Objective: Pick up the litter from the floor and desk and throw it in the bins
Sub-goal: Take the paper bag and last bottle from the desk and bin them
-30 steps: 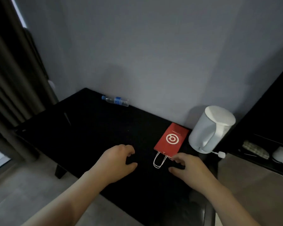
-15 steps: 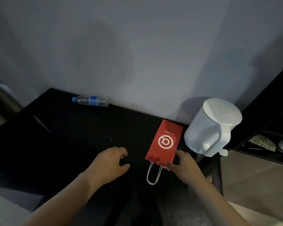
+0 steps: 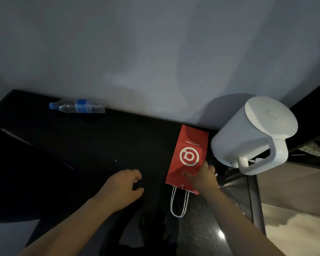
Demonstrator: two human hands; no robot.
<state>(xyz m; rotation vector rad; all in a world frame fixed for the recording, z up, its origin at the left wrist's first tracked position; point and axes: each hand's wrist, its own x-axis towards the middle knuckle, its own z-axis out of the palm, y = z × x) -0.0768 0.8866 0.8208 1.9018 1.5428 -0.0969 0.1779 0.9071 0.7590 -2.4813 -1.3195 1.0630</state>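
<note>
Two pieces of litter lie on your black desk (image 3: 100,145): a flat red paper bag (image 3: 187,157) and a clear water bottle (image 3: 78,106) with a blue cap and label. Take the white kettle (image 3: 255,133) at the back right corner as your landmark. The bag lies just to the left of the kettle, its far end near the wall and its white string handles (image 3: 179,204) trailing toward you. Your right hand (image 3: 203,178) rests on the near right corner of the bag, thumb pressed on the red face and fingers over the edge on the kettle side; whether they have closed under the paper, you cannot tell from here. Your left hand (image 3: 124,187) hovers above the desk to the left of the bag, fingers loosely curled and holding nothing. The bottle lies on its side well to the left of the kettle, against the wall, cap pointing away from the kettle.
</note>
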